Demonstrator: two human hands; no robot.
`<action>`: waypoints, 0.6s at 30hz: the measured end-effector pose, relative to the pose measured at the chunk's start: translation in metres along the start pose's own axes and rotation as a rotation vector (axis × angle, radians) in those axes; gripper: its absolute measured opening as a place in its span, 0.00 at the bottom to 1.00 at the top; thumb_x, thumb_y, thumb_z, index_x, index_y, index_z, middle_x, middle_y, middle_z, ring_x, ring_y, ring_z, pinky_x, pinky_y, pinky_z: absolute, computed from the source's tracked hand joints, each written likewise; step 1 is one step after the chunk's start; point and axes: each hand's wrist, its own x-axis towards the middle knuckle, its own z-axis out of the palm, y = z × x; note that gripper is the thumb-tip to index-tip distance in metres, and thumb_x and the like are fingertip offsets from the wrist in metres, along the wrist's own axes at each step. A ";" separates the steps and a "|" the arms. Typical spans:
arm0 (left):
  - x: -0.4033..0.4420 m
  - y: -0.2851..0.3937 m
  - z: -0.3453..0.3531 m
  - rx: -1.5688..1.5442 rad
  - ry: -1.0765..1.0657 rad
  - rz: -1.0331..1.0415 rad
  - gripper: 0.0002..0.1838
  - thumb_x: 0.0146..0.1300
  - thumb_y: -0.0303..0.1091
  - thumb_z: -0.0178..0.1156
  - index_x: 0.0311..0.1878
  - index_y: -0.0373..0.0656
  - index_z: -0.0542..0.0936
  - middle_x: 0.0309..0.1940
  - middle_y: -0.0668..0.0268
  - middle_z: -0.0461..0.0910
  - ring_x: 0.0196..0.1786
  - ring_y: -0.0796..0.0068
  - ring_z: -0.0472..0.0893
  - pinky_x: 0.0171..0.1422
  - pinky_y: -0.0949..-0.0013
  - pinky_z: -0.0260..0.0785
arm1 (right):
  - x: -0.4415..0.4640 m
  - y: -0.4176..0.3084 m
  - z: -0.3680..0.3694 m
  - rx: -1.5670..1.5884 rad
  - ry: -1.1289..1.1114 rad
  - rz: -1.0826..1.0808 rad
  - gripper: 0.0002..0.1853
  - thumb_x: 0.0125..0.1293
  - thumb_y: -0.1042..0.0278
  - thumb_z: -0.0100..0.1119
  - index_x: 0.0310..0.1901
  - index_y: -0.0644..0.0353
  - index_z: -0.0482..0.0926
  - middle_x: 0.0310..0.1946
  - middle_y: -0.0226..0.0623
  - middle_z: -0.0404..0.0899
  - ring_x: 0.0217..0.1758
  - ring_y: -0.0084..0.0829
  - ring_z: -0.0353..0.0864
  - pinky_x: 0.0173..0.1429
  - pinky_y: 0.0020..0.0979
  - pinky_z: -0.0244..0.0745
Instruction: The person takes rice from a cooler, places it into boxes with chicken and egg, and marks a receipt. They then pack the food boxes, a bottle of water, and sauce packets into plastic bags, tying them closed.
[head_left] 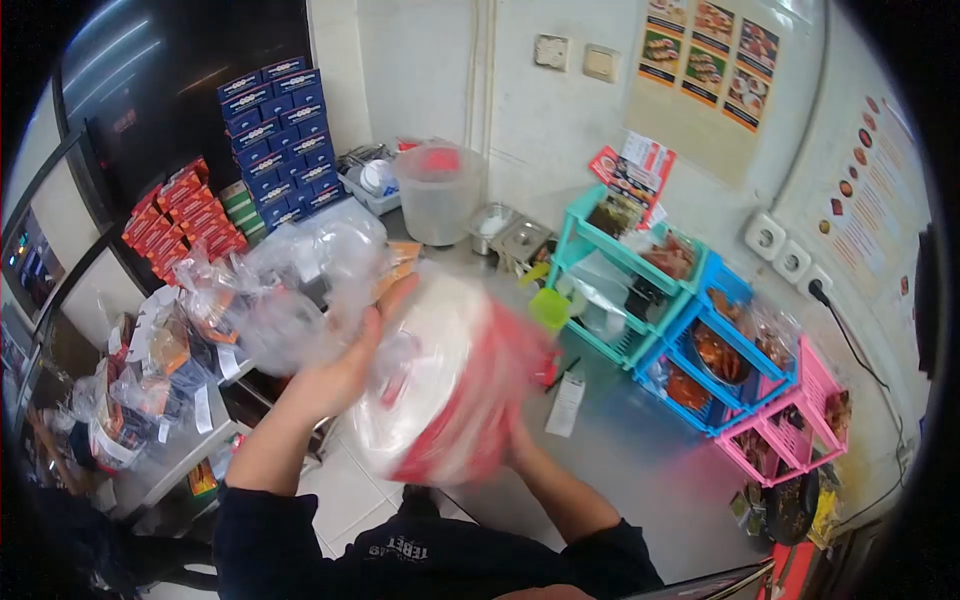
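Observation:
A large, rounded white-and-red bundle (440,385), seemingly wrapped in clear plastic, is held up in front of my body. It is smeared by motion, so its exact kind is unclear. My left hand (365,340) grips its left side, fingers pointing up along the edge. On the right, my right hand (518,440) holds the lower edge, its fingers mostly hidden behind the bundle. Clear plastic bags (290,320) lie close beyond my left hand. A lime-green cup (549,309) stands just right of the bundle, and a paper slip (566,404) lies on the steel counter (620,470).
Teal (625,325), blue (655,375) and pink baskets (745,455) of food packs line the right wall. A translucent bucket (440,190) and metal containers (510,232) stand behind. Stacked blue boxes (280,140) and red boxes (185,220) rise at back left. Bagged orders (150,375) fill the left shelf.

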 end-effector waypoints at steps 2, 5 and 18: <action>0.005 -0.020 -0.043 0.687 -0.047 -0.103 0.28 0.64 0.46 0.48 0.65 0.44 0.64 0.70 0.54 0.51 0.72 0.54 0.53 0.72 0.46 0.39 | 0.036 -0.034 0.007 -0.095 0.011 0.084 0.31 0.67 0.49 0.49 0.65 0.59 0.60 0.59 0.44 0.69 0.59 0.37 0.72 0.61 0.43 0.69; 0.002 -0.061 -0.107 1.385 -0.337 -0.235 0.33 0.55 0.41 0.54 0.67 0.58 0.63 0.70 0.53 0.50 0.72 0.51 0.51 0.70 0.35 0.35 | 0.085 -0.117 0.012 -0.568 0.006 -0.378 0.16 0.67 0.63 0.48 0.51 0.62 0.74 0.35 0.39 0.79 0.36 0.31 0.81 0.42 0.32 0.78; -0.139 -0.183 -0.260 1.175 0.313 -0.520 0.29 0.58 0.54 0.54 0.63 0.61 0.68 0.69 0.71 0.59 0.70 0.70 0.61 0.70 0.45 0.50 | 0.424 -0.372 -0.139 -2.443 0.696 -0.380 0.14 0.60 0.69 0.50 0.46 0.62 0.78 0.40 0.46 0.79 0.46 0.44 0.77 0.49 0.41 0.72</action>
